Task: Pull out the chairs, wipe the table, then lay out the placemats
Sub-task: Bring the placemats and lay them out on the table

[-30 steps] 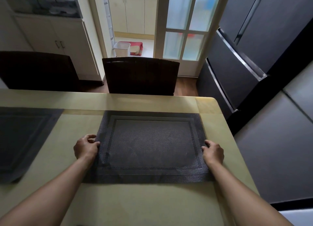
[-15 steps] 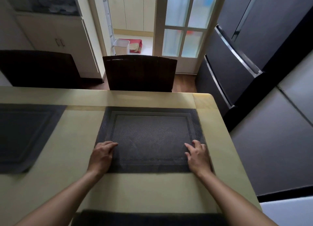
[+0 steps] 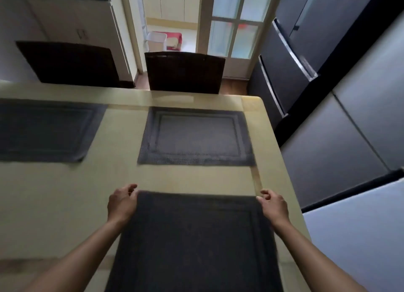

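Both hands are on the near one right now: a dark grey woven rectangular placemat [image 3: 194, 243] that lies on the near right part of the pale yellow glossy counter [image 3: 65, 204] and runs out of view at the bottom. My left hand [image 3: 122, 204] has its grip curled round the mat's far left corner, and my right hand [image 3: 273, 206] has a narrow grip pinching the far right corner. It's a bit blurry, so I can't say how much of the edge my fingers actually cover.

Further away, a second grey woven placemat [image 3: 196, 136] lies flat near the far right corner of the counter, apart from the one I'm holding, with a bare strip between them. A third grey placemat [image 3: 46, 130] lies flat on the far left, cut off by the edge of the view.

Past the far edge stand two dark brown chair backs, one [image 3: 184, 72] right behind the second mat and the other [image 3: 67, 63] behind the third. A big grey fridge [image 3: 295, 57] stands on the right.
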A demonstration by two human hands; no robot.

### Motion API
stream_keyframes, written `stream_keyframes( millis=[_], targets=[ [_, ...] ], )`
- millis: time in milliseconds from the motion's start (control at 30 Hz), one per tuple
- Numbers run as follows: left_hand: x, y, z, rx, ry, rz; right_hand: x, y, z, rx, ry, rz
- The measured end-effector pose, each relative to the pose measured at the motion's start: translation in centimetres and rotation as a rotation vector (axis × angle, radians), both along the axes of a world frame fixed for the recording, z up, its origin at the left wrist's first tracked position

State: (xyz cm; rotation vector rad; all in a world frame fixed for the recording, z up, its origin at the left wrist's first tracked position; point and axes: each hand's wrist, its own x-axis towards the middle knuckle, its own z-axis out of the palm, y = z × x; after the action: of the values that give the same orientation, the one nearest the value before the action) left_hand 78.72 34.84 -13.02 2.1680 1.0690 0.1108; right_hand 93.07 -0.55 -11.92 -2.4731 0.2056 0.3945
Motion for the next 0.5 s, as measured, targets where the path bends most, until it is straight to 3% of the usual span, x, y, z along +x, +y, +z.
stream_keyframes(
  millis=[233, 500],
  targets=[
    [-13.2, -4.3, -3.0, -0.078, 0.229, -0.034, -13.3, -6.4, -1.1, -0.065, 0.246, -0.181],
    [-15.5, -6.1, -3.8, -0.188, 0.260, 0.128, -17.2, -6.7, -2.9, -0.131, 0.287, -0.139]
  ],
)
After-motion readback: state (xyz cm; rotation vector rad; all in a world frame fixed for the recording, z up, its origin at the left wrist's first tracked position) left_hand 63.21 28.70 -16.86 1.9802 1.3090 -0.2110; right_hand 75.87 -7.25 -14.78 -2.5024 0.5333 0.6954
